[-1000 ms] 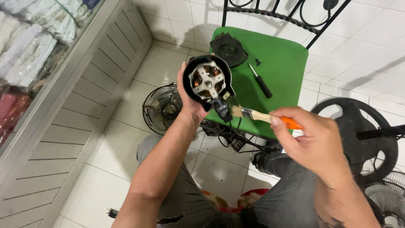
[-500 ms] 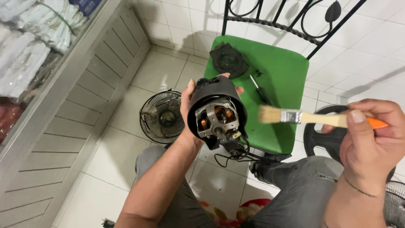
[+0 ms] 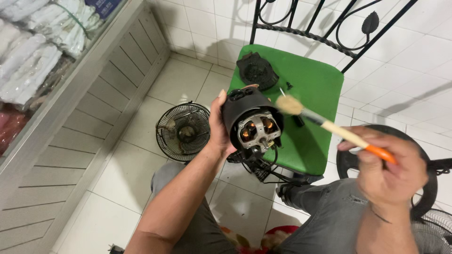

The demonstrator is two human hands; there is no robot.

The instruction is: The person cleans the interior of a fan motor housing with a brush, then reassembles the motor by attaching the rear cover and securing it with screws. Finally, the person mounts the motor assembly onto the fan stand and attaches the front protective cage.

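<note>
Fingers (image 3: 217, 113) of our left hand (image 3: 217, 129) wrapped round black fan motor (image 3: 252, 122), held above green chair seat's (image 3: 320, 94) front-left corner; right hand (image 3: 393, 169) clamped on paintbrush (image 3: 329, 127)—we'd keep motor steady w/ windings facing up, strokes light.

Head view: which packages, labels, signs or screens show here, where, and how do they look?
Clear plastic packs of white cloth: upper left, behind the glass counter front, stacked in soft bundles.
Dark blue package: top edge, above those packs, flat, with pale print.
Reddish packs: left edge, lower down.
No screens or signs.
</note>
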